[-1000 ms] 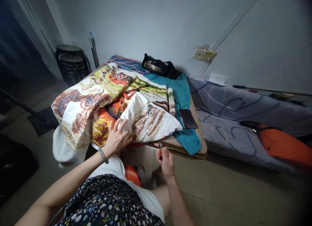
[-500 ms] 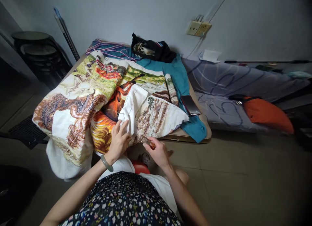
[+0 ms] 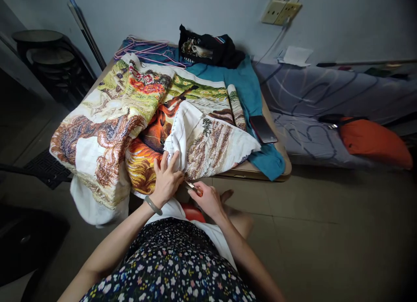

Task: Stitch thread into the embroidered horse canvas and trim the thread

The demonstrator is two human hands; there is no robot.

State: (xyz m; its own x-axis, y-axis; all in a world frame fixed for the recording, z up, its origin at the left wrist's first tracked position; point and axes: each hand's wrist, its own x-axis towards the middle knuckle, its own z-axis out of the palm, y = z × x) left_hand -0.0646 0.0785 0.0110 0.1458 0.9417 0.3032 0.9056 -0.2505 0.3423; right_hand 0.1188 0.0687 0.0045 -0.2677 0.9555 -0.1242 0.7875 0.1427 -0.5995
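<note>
A large cross-stitch cloth (image 3: pixel 215 148) lies in folds, one corner turned over to bare its white back. At the cloth's near edge, my left hand (image 3: pixel 167 178) has some fingers spread over the folded part, while its thumb and forefinger close on the edge. My right hand (image 3: pixel 208 200) is closed around small scissors (image 3: pixel 194 188) with orange-red handles. Their metal tips point at the edge beside my left fingers. My palm hides much of the handles, and any thread between the hands is too small to make out.
Pink hangers (image 3: pixel 140 48), a black bag (image 3: pixel 208 50) and a phone (image 3: pixel 262 129) lie on the low table (image 3: pixel 285 165) around the cloth. A teal fabric (image 3: pixel 249 83) spreads underneath. Stacked stools (image 3: pixel 52 54) stand left; an orange bag (image 3: pixel 374 139) lies right.
The scissors' metal tips have come closer to the cloth edge by my left fingers. My left fingers have spread a little. The whole view has shifted slightly.
</note>
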